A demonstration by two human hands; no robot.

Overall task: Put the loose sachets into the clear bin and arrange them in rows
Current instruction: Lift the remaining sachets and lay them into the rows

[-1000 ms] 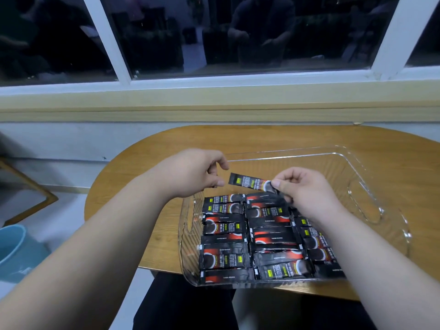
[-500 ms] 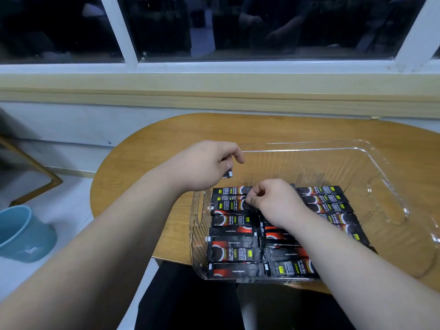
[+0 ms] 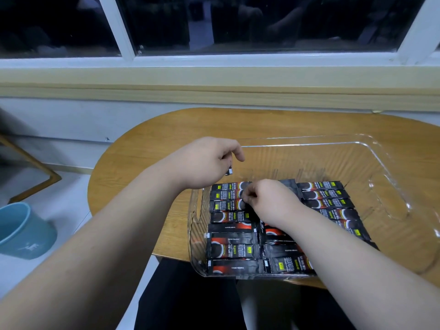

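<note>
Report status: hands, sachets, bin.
Left hand grips one sachet near clear bin left end. Right hand down on middle row, grip unclear. Nothing blocking.

wooden table (image 3: 147, 148), blue bucket (image 3: 21, 231), dark window (image 3: 273, 22)

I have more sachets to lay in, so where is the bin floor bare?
Bare floor of the clear plastic bin: a strip between its far wall and the top of the black sachets, and the stretch between the right-hand column and the right wall. Crowded: the near left, where three columns lie and the right hand pinches one.
</note>
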